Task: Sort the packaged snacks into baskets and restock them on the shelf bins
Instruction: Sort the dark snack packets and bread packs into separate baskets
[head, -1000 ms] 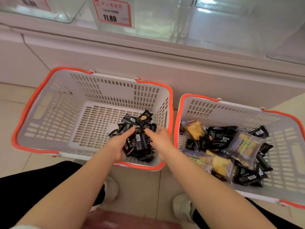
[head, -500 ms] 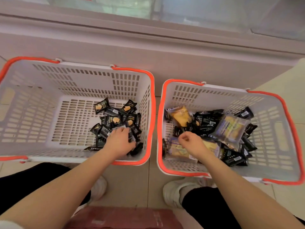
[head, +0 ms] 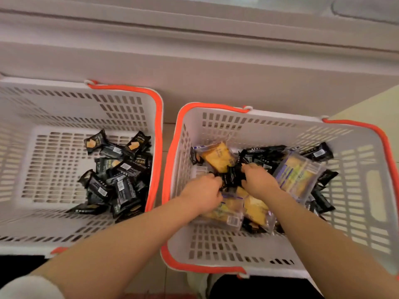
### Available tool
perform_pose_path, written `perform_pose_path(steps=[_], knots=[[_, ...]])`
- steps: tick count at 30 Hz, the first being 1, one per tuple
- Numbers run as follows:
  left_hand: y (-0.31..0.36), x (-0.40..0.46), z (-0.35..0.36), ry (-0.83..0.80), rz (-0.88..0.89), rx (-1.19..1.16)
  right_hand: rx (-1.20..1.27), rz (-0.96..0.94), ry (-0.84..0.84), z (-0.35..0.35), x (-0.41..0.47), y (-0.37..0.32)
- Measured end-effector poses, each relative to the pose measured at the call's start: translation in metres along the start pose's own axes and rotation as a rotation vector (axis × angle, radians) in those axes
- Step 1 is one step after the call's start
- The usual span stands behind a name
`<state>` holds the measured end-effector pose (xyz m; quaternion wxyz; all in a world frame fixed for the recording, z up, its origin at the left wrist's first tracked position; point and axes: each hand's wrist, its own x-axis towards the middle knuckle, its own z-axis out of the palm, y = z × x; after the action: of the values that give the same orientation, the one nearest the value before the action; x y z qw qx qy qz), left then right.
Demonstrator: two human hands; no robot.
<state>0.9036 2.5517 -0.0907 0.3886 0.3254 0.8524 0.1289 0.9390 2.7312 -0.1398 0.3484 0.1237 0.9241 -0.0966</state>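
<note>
Both hands are down in the right basket (head: 254, 244) now, the left hand (head: 201, 194) and right hand (head: 258, 182) meeting over a small black packet (head: 230, 176), fingers curled onto it from either side. Yellow cake packs (head: 218, 156) and more black ones lie mixed around them. Over in the left basket (head: 64, 104) sits a pile of black packets (head: 121, 175) against its right wall, both baskets on the floor below the shelf base (head: 194, 67)

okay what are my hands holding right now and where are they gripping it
Both the left hand and right hand grip small black snack packets in the right basket; which part cannot be told.
</note>
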Motion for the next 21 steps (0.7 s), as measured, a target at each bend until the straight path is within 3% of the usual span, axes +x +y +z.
perform_pose_path(steps=[3, 6, 9, 14, 17, 21], knots=[[-0.006, 0.028, 0.027, -0.100, -0.225, 0.009, -0.001, -0.018, 0.024, 0.012, 0.017, 0.004], [-0.014, 0.050, 0.047, -0.113, -0.418, -0.081, 0.292, 0.206, 0.037, 0.015, 0.036, 0.008], [-0.016, 0.067, 0.058, -0.067, -0.486, -0.164, 0.578, 0.399, 0.033, 0.018, 0.055, 0.010], [-0.014, 0.091, 0.069, 0.082, -0.561, -0.283, 0.656, 0.413, 0.070, 0.032, 0.073, 0.011], [-0.011, 0.102, 0.073, 0.059, -0.624, -0.368, 0.727, 0.355, -0.012, 0.033, 0.076, 0.014], [-0.014, 0.104, 0.080, 0.056, -0.578, -0.530, 0.688, 0.184, -0.072, 0.037, 0.070, 0.018]])
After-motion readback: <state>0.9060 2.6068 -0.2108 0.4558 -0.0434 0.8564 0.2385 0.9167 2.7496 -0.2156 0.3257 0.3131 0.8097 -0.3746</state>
